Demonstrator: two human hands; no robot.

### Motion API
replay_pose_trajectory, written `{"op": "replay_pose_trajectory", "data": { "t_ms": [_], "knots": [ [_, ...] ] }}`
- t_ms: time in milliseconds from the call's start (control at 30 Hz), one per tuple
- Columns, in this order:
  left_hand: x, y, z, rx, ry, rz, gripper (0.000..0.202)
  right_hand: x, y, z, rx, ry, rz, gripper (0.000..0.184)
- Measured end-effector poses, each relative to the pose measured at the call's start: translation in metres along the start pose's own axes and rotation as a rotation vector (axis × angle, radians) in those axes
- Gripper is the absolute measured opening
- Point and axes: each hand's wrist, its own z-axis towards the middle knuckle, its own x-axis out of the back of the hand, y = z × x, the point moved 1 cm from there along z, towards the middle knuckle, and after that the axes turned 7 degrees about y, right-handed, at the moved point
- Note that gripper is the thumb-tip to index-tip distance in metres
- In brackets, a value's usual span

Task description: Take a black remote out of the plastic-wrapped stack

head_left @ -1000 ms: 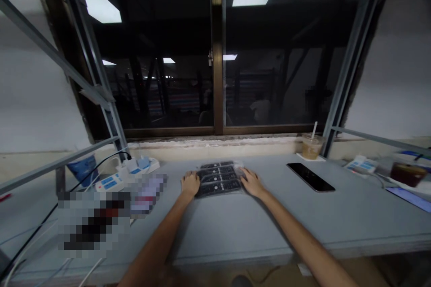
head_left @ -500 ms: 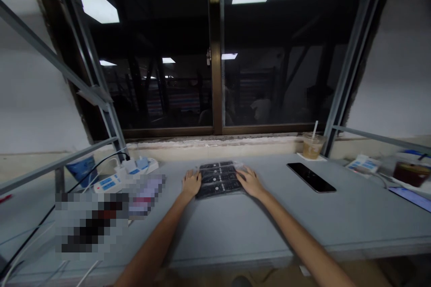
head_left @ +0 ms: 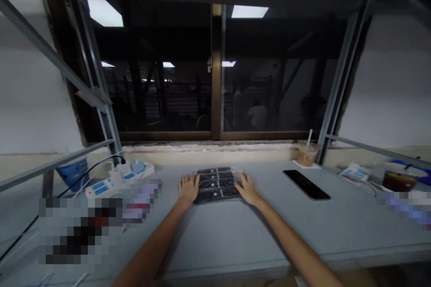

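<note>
On the grey table lies a flat pack of black packets (head_left: pixel 217 184), side by side in rows under clear, shiny plastic, with small white marks printed on them. My left hand (head_left: pixel 188 189) rests flat at the pack's left side, fingers stretched out and pointing away from me, the thumb along its edge. At the right side lies my right hand (head_left: pixel 247 189), its fingers spread and some of them touching the plastic. Neither hand is wrapped round the pack. What the packets contain cannot be seen.
A dark phone (head_left: pixel 306 184) lies to the right, with an iced-drink cup (head_left: pixel 307 154) behind it. On the left are a white power strip (head_left: pixel 117 179), cables and a blurred-out item. Metal frame posts (head_left: pixel 343 85) flank the window. Another drink (head_left: pixel 399 181) stands far right.
The view has tilted up a little, so the table sits lower in the picture. My left hand's fingers have spread slightly; both hands stay beside the pack.
</note>
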Motion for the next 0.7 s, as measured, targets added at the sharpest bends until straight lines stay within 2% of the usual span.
{"op": "replay_pose_trajectory", "data": {
  "t_ms": [133, 233, 367, 467, 567, 633, 700],
  "knots": [
    [0.002, -0.007, 0.004, 0.067, 0.08, -0.03, 0.048, 0.004, 0.002, 0.004, -0.05, 0.036, -0.042, 0.057],
    [0.003, -0.018, 0.009, 0.105, 0.109, -0.056, 0.046, 0.009, 0.01, 0.009, -0.102, 0.037, -0.087, 0.054],
    [0.007, -0.02, 0.01, 0.079, 0.107, -0.106, 0.044, 0.011, 0.019, 0.009, -0.121, -0.021, -0.148, 0.048],
    [0.013, -0.002, 0.001, -0.113, 0.096, -0.187, 0.046, 0.008, 0.02, 0.005, -0.089, -0.08, -0.181, 0.046],
    [0.016, 0.027, -0.012, -0.449, -0.023, -0.309, 0.064, 0.006, 0.019, 0.004, -0.067, -0.11, -0.203, 0.045],
    [0.016, 0.042, -0.015, -0.541, -0.121, -0.3, 0.087, 0.007, 0.019, 0.004, -0.061, -0.121, -0.214, 0.046],
    [0.017, 0.052, -0.012, -0.558, -0.202, -0.26, 0.103, 0.008, 0.02, 0.004, -0.054, -0.129, -0.222, 0.046]
  ]
}}
